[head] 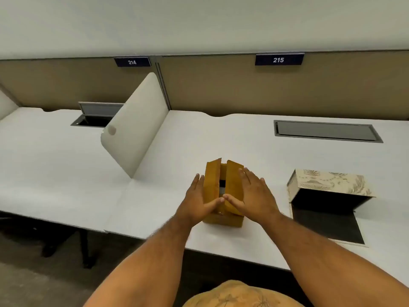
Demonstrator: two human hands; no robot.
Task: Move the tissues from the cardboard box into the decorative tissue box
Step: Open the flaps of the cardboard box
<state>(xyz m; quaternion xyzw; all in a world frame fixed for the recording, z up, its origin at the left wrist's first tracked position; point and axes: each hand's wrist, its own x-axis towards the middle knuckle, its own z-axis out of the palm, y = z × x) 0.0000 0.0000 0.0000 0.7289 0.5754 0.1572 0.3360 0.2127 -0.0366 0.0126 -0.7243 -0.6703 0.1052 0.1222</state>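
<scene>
Both hands working the cardboard box (223, 191), which is sitting on the white table (66, 165) near the front edge, dead centre of view. Left hand (197, 200) is lying flat against the left top flap, right hand (254, 196) flat on the right flap. Thumbs are meeting at the near end of the seam. Neither grip is clenching anything: fingers are extended, palms pressing on cardboard, nothing grasped. Reads as spreading the flaps apart to open the top, but pressing them shut can't be ruled out from one frame.

Flaps are standing partly open, with a dark gap between them. Something pale grey is showing in the gap; probably the tissues (222, 189), too small to confirm. So tissues are in the cardboard box, transfer not yet begun.

Decorative tissue box (327, 182) is sitting on the table to the right, well apart from the cardboard box. Cream with an ornamental print, one side hinged down flat on the table, dark interior exposed toward the person. Likely pre-opened so the stack can slide straight in sideways.

Readable writing: dark number plates on the back partition, "214" (132, 62) on the left bay and "215" (278, 60) above this one. No brand legible on either box.

A white divider panel (135, 125) is separating the two bays.
</scene>
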